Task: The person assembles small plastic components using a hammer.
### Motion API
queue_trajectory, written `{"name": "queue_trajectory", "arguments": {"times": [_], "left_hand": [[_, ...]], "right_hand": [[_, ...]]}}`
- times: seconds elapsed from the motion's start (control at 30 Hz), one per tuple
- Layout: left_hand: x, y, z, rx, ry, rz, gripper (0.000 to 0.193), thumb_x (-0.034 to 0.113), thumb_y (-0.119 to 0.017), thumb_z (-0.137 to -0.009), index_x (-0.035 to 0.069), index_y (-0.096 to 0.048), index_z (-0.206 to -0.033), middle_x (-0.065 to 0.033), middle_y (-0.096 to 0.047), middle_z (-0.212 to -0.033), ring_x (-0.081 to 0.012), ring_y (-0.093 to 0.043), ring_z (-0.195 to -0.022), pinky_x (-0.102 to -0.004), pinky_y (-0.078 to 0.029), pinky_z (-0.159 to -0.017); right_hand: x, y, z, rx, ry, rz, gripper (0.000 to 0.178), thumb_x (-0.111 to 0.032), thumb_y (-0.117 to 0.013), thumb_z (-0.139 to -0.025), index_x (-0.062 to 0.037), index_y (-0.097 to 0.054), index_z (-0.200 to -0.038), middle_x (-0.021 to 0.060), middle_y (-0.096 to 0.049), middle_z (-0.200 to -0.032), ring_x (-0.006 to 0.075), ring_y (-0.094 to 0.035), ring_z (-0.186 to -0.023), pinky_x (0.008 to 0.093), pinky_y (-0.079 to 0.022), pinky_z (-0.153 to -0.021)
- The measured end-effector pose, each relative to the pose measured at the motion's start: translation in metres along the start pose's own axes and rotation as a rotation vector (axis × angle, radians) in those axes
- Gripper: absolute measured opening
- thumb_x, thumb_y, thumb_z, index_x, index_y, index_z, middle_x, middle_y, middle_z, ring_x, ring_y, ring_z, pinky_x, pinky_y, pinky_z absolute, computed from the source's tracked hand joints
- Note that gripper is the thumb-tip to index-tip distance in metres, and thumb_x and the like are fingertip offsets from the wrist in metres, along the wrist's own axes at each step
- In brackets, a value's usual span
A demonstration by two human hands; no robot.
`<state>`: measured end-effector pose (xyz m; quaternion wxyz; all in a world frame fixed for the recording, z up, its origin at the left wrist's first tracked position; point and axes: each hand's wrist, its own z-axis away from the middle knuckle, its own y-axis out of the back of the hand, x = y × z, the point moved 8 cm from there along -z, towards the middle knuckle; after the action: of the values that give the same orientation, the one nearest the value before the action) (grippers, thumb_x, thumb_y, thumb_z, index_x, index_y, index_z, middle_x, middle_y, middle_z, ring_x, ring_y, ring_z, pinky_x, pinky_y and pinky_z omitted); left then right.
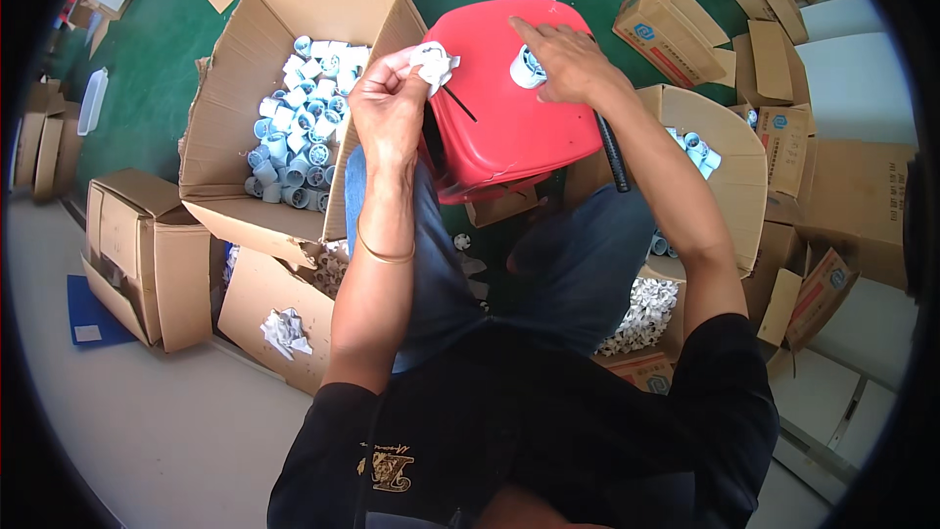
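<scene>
My left hand point(390, 98) pinches a crumpled white piece point(435, 64), paper or cloth by its look, above the left side of a red stool seat point(519, 142). A thin black rod point(458, 103) slants down from beside that piece. On the seat stands a short white-and-blue plastic cylinder point(527, 69). Around its right side lies my right hand point(568, 61), its fingers stretched out and its thumb close to the cylinder; whether it touches is hard to make out. Beneath my right wrist, a black ribbed handle point(614, 154) sticks out past the seat's edge.
At my left, an open cardboard box point(220, 152) holds many similar cylinders point(299, 127). Another carton point(739, 152) with cylinders stands at my right. Small white pieces point(646, 313) fill a box beside my knee. A crumpled white scrap point(286, 331) lies on a cardboard flap at lower left.
</scene>
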<state>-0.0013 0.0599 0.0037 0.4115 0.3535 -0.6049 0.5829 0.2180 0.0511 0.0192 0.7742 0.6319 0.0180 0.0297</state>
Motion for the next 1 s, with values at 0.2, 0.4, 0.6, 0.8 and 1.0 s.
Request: {"name": "queue_trajectory", "arguments": {"times": [0.2, 0.4, 0.6, 0.8, 1.0], "left_hand": [[0.018, -0.031, -0.013, -0.052, -0.205, -0.110, 0.020, -0.008, -0.063, -0.085, -0.007, -0.067, -0.105, -0.0124, -0.072, -0.091, -0.0113, -0.067, -0.076, -0.0177, -0.053, -0.068], [0.017, -0.096, -0.031, -0.208, -0.420, -0.236, 0.020, -0.008, -0.066, -0.082, -0.005, -0.069, -0.101, -0.0096, -0.073, -0.087, -0.0075, -0.064, -0.070, -0.0165, -0.050, -0.063], [0.001, -0.115, -0.028, -0.263, -0.430, -0.312, 0.017, -0.007, -0.067, -0.082, -0.004, -0.071, -0.099, -0.0079, -0.072, -0.084, -0.0064, -0.064, -0.068, -0.0170, -0.050, -0.061], [-0.006, -0.117, -0.023, -0.276, -0.391, -0.358, 0.017, -0.006, -0.066, -0.082, -0.004, -0.071, -0.099, -0.0072, -0.073, -0.085, -0.0065, -0.064, -0.068, -0.0174, -0.050, -0.061], [-0.005, -0.123, -0.023, -0.292, -0.483, -0.384, 0.018, -0.007, -0.066, -0.081, -0.003, -0.071, -0.098, -0.0079, -0.073, -0.083, -0.0077, -0.063, -0.067, -0.0183, -0.051, -0.060]], "right_hand": [[0.023, 0.038, 0.076, 0.460, -0.019, -0.330, 0.105, -0.006, -0.080, -0.060, -0.0084, -0.028, -0.151, 0.0157, -0.041, -0.145, 0.0373, -0.044, -0.128, 0.0441, -0.038, -0.105], [0.071, -0.060, 0.173, 0.370, -0.419, -0.576, 0.087, -0.012, -0.070, -0.077, -0.0054, -0.026, -0.152, 0.0215, -0.052, -0.131, 0.0341, -0.054, -0.115, 0.0396, -0.045, -0.093], [0.066, -0.100, 0.175, 0.181, -0.447, -0.753, 0.076, -0.012, -0.063, -0.086, -0.0059, -0.025, -0.152, 0.0149, -0.066, -0.097, 0.0238, -0.064, -0.070, 0.0313, -0.050, -0.062], [0.062, -0.099, 0.173, 0.180, -0.519, -1.298, 0.070, -0.011, -0.058, -0.090, -0.0071, -0.026, -0.153, 0.0073, -0.062, -0.079, 0.0138, -0.050, -0.048, 0.0260, -0.039, -0.048], [0.069, -0.095, 0.169, 0.293, -0.376, -1.376, 0.061, -0.011, -0.051, -0.095, -0.0078, -0.029, -0.152, 0.0027, -0.055, -0.072, 0.0084, -0.042, -0.050, 0.0211, -0.031, -0.047]]}}
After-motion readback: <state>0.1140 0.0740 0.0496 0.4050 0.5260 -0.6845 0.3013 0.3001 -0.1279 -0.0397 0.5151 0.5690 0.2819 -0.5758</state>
